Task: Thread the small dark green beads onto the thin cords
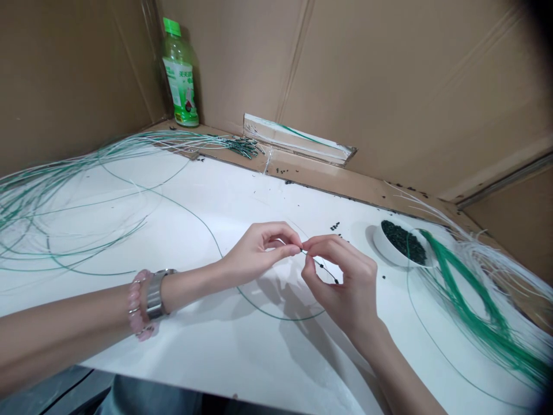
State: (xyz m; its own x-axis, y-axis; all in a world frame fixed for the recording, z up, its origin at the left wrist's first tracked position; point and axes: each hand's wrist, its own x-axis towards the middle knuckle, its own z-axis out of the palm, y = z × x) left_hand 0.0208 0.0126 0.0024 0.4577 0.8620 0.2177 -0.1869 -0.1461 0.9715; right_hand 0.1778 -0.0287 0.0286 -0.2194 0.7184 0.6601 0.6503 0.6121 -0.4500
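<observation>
My left hand is closed, thumb and forefinger pinching a thin strand over the white tabletop. My right hand is closed too, its fingertips meeting the left ones on the same strand. Small black beads sit on the short length that slants down beside the right fingers. A thin green strand curves below both hands across the table. What lies exactly between the fingertips is too small to make out. To the right of my right hand stands a white bowl full of dark green-black beads.
Green and white strands spread at the left, their beaded ends bundled at the back. More green strands and white strands lie at the right. A green-capped bottle stands against the cardboard wall. Loose beads are scattered behind my hands.
</observation>
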